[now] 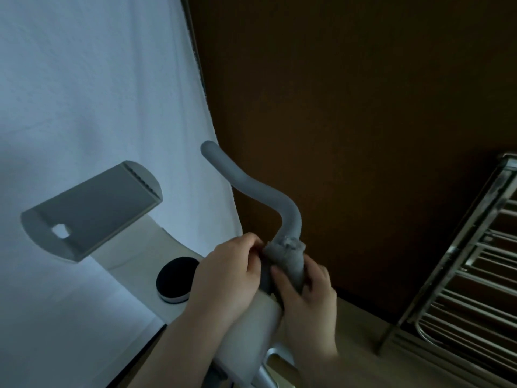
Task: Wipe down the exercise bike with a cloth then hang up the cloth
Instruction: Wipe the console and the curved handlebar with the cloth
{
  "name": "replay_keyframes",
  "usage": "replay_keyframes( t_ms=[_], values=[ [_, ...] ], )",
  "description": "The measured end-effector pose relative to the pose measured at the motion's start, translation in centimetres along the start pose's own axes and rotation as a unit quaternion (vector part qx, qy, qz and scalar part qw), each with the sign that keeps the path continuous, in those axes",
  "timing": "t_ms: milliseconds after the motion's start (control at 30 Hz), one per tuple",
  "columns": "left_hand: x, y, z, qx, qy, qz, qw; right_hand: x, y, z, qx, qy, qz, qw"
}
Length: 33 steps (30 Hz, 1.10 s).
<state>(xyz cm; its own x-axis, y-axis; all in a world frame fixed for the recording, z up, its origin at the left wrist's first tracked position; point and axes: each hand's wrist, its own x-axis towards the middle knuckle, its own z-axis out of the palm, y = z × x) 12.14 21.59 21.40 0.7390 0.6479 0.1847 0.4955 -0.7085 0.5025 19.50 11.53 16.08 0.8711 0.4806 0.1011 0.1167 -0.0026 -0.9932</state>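
Observation:
A grey cloth (288, 259) is wrapped around the lower part of the exercise bike's curved grey handlebar (251, 186). My left hand (226, 275) pinches the cloth's left edge against the bar. My right hand (305, 298) grips the cloth from below and the right, fingers curled over it. The bike's white frame (249, 340) runs down between my forearms. Left of the bar are the grey tablet holder (92, 208) and a round black knob (176, 278).
A white sheet (98, 79) hangs behind the bike on the left. A dark brown wall (349, 107) fills the right. A chrome wire rack (472, 270) stands at the right edge on the pale wooden floor (363, 331).

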Motion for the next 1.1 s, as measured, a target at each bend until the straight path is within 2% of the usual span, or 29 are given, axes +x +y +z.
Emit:
replay_keyframes(
  t_ms=[67,133,233,333,400,533,600,700,767,867,1000,1100],
  values=[
    [0.2,0.0,0.1,0.004,-0.002,-0.003,1.0,2.1,0.1,-0.8,-0.043,-0.028,-0.026,0.998],
    [0.2,0.0,0.0,0.002,-0.006,0.002,1.0,5.0,-0.3,-1.0,-0.076,0.0,-0.026,0.997],
    [0.0,-0.1,-0.1,-0.002,-0.008,0.009,1.0,4.6,0.3,-0.6,-0.05,0.023,0.012,0.998],
    [0.1,-0.1,-0.1,-0.001,-0.01,0.006,1.0,0.9,0.3,-0.8,0.009,-0.03,0.027,0.999],
    [0.1,0.0,-0.1,-0.003,-0.013,0.012,1.0,2.2,0.1,-1.0,0.063,-0.05,0.045,0.996],
    [-0.2,-0.1,0.1,-0.004,-0.013,0.027,1.0,3.9,-0.4,-0.6,0.07,0.004,0.042,0.997],
    [-0.3,-0.1,0.1,-0.002,-0.01,0.031,0.999,1.7,-0.1,-0.3,0.076,-0.011,0.026,0.997],
    [-0.3,-0.1,0.0,-0.001,-0.011,0.031,0.999,2.0,-0.1,-1.0,-0.026,-0.036,-0.036,0.998],
    [-0.3,0.0,0.0,-0.001,-0.009,0.036,0.999,5.4,-0.7,-1.6,-0.124,-0.028,-0.068,0.99],
    [-0.4,0.1,-0.1,0.005,-0.007,0.034,0.999,7.7,-1.6,-1.9,-0.212,-0.027,-0.113,0.97],
    [-0.1,0.2,-0.1,-0.012,0.005,-0.001,1.0,5.6,-2.3,-2.1,-0.284,-0.158,-0.205,0.923],
    [0.0,0.3,-0.2,0.0,-0.01,-0.022,1.0,8.4,-4.2,-2.5,-0.369,-0.21,-0.18,0.887]
  ],
)
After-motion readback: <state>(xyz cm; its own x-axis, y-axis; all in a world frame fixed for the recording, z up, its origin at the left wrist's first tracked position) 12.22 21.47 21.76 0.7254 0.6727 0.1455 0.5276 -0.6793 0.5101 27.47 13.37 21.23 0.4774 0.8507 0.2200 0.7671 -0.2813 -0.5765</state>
